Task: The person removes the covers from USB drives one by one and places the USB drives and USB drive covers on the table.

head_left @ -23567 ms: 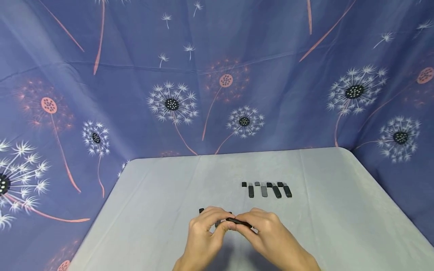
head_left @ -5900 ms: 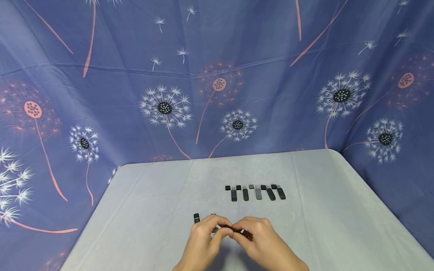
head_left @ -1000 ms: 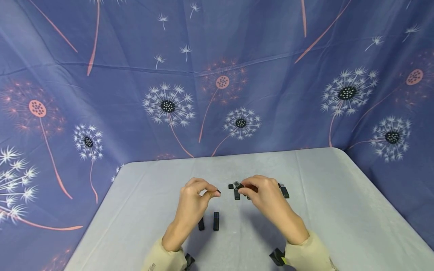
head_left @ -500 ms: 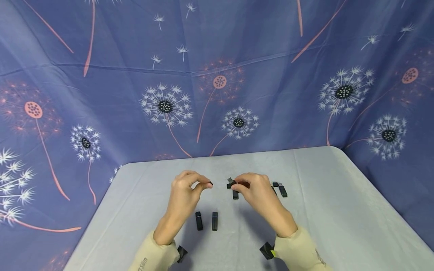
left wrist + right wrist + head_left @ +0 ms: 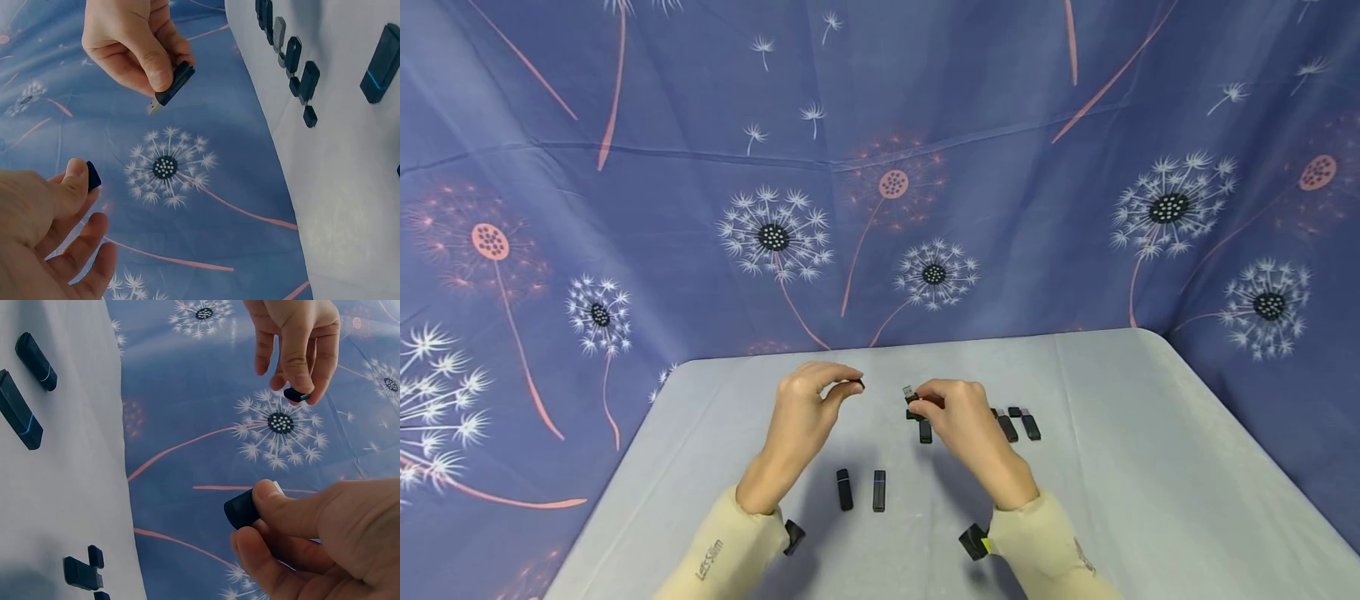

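Note:
My left hand (image 5: 801, 412) pinches a small black USB stick cap (image 5: 94, 176) between thumb and forefinger, with the other fingers loosely bent. My right hand (image 5: 961, 417) pinches a black USB stick (image 5: 176, 82) by its body, its bare metal plug sticking out. Both hands are raised over the table's far half, apart from each other. Below and partly behind the right hand lies a row of uncapped USB sticks, among them a black one (image 5: 926, 432) and another at the right end (image 5: 1032, 427), with caps such as a small black one (image 5: 310, 116) beside them.
Nearer me on the pale tabletop (image 5: 1120, 500) lie two capped black USB sticks, one with a light band (image 5: 845, 490) and one with a blue band (image 5: 879, 492). A blue dandelion-print cloth (image 5: 1037, 208) hangs behind the table.
Nearly six seconds ago my hands were together near the front; now they are apart, holding a cap and an uncapped stick. Over the last second both have moved slightly up and left in view.

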A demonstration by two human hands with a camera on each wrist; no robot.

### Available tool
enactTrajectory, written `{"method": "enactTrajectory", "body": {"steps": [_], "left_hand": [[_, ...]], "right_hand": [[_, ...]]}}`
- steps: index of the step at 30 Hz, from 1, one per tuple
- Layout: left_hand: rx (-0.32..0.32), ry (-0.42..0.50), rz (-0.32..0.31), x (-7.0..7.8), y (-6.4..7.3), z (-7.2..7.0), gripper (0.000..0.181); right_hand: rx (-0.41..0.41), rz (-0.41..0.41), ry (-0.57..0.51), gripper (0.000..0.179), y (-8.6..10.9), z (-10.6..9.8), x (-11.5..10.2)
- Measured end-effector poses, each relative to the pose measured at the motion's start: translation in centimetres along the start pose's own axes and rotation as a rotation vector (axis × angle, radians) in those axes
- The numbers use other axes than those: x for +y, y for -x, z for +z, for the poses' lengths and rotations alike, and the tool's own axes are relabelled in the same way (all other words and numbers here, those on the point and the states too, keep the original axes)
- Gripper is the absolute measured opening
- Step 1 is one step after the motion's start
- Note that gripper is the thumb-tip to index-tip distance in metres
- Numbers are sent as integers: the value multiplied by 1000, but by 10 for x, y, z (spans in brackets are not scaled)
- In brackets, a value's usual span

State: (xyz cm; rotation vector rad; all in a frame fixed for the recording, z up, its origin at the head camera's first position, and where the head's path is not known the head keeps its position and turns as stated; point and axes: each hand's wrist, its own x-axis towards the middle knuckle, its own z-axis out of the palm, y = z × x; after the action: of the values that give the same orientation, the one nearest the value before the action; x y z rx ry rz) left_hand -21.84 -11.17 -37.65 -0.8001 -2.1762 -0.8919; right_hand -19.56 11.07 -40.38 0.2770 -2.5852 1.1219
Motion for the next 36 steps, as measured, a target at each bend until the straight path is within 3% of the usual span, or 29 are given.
{"method": "enactTrajectory", "body": {"steps": [8,18,22,29,36], "left_hand": [[-66,17,-33,-10,-6,4,10],[-157,13,-84,-29,-14,19,7],[-235,-4,-134,-40,-20,24,10],[-434,10,-235,-58,-29,36,5],[-528,9,-262,-69,-30,50,4]], "right_hand": [[39,-7,-5,12,-8,11,9],[22,62,-23,12,-23,22,20],[-29,141,-46,12,-30,26,21],[-96,249,-70,11,-38,36,27],[-145,313,-68,14,-42,46,32]]}}
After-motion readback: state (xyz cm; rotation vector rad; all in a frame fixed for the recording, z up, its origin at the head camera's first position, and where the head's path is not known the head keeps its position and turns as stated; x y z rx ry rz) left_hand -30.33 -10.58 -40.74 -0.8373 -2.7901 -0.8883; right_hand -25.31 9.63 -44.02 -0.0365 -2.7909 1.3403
